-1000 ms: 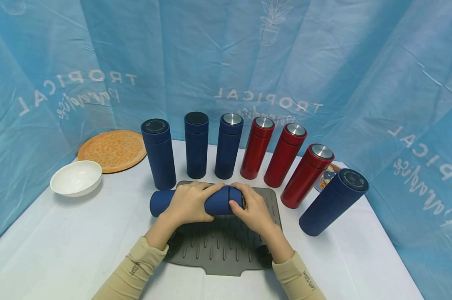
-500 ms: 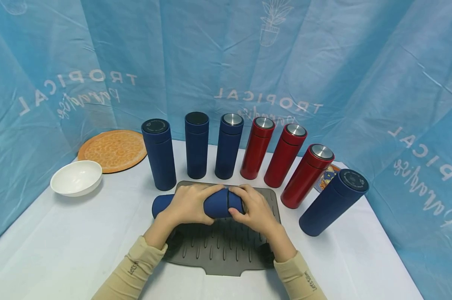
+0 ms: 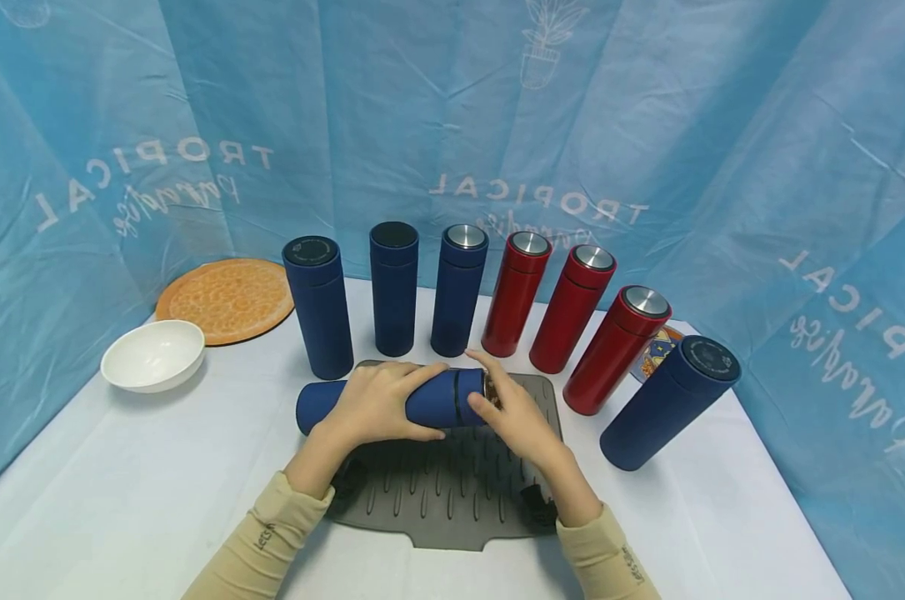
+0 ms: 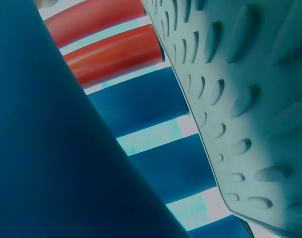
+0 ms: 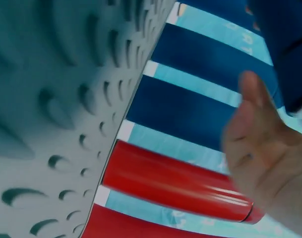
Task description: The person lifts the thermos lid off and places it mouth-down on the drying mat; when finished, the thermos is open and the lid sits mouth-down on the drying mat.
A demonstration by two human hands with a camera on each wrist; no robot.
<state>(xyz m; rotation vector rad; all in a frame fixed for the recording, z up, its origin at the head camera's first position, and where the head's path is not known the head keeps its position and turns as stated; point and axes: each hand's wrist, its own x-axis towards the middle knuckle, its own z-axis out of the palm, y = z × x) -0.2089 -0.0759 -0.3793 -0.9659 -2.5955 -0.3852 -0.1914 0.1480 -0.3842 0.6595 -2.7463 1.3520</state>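
A blue thermos bottle [image 3: 430,404] is held sideways over a dark ribbed mat [image 3: 437,517]. My left hand [image 3: 381,402] grips its body from above, thumb on the near side. At the lid end, to the right, my right hand [image 3: 523,421] has its fingers and thumb spread around the lid without closing on it. The thumb overlaps the lid in the head view. In the left wrist view the bottle [image 4: 66,148] fills the left side. The right wrist view shows the right hand [image 5: 265,148] with its thumb extended, beside the bottle's end [image 5: 289,59].
Behind the mat stand blue bottles [image 3: 394,292] and red bottles [image 3: 516,296] in an arc, with another blue bottle [image 3: 666,404] at the right. A white bowl [image 3: 152,357] and an orange round board [image 3: 227,302] lie at the left. A patterned piece [image 3: 658,350] shows behind the bottles.
My right hand's fingers have loosened and spread from the lid. The held bottle dipped slightly, then rose back and shifted a little left, still in my left hand.
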